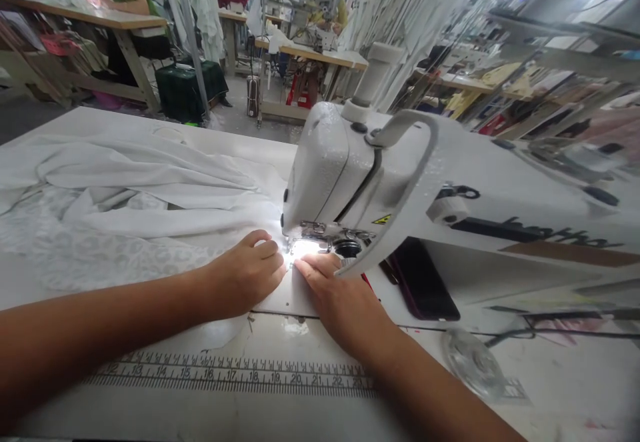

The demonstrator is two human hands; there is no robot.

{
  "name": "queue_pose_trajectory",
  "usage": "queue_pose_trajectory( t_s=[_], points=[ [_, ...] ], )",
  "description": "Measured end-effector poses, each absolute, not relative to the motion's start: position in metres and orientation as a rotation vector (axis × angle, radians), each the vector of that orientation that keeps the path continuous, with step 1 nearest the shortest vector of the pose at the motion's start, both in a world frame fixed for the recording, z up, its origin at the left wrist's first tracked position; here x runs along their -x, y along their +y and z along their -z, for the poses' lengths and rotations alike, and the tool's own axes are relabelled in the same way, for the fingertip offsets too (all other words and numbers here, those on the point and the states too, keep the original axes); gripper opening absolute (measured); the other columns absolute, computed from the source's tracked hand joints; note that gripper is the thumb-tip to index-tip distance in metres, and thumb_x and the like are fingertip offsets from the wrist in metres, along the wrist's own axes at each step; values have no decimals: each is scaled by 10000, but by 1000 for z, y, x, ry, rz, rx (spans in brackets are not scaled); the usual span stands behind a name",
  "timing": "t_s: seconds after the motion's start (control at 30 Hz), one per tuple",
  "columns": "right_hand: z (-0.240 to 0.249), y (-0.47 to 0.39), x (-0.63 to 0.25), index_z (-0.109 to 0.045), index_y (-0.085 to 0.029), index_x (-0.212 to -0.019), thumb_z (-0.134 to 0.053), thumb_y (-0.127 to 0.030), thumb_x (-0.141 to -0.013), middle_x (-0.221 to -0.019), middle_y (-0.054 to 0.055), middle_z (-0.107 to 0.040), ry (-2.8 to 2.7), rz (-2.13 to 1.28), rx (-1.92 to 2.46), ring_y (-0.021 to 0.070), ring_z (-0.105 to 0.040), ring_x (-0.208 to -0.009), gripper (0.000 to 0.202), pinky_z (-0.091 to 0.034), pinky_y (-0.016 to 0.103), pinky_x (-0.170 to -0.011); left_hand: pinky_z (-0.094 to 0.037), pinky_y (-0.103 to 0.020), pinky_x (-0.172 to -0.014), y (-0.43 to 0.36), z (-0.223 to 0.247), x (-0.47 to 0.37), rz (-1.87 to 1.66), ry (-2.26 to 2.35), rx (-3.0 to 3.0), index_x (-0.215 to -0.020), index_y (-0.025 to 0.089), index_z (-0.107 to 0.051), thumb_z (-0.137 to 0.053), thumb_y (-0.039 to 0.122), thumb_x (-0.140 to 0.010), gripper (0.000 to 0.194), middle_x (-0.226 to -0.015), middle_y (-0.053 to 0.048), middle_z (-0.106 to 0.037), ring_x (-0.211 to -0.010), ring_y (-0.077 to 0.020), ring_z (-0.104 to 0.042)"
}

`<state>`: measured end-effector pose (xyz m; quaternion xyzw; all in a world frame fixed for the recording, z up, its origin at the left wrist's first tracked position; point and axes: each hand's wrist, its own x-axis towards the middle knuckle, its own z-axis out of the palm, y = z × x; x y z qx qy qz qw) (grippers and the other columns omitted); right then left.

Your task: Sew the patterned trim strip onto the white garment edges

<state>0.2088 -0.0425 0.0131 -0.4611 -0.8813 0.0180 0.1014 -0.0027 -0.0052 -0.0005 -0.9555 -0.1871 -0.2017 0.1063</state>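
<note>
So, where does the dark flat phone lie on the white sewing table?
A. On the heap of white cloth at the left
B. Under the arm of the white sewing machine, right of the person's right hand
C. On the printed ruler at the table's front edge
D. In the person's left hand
B: the dark flat phone lies under the arm of the white sewing machine, just right of the right hand.

1. The sewing machine [380, 175] head overhangs the lit needle area, blocking any approach from above and from the right.
2. Bunched white fabric [125, 195] crowds the left.
3. The table [260, 412] edge near the printed ruler [235, 374] lies open.
</note>
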Motion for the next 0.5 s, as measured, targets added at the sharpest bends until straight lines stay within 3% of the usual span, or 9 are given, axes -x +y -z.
queue_pose_trajectory(
  t_s=[0.27, 0.5],
  points=[
    [-9, -30, -211, -625, -166, -1235, -477, -47, -853, -1257, 121, -624, -2576, -15, 1364, 260, -605, -1080, 426, -533, 400, -865, -396, -385, -893, 2, -7, 1, 558, -575, 2769, -645, 140, -541, -405, -20, -802, 262, -695, -48, -523, -759, -186, -468],
    [-9, -32, -209, -634, -191, -1224, -456, -66, -879, -1173, 100, -670, -2509, 31, 1365, 252, -617, -1044, 407, -521, 404, -886, -389, -389, -898, 2, -2, 1, 595, -633, 2727, -687, 155, -580, -398, -35, -795, 284, -707, -44, -544, -772, -192, -473]
  ],
)
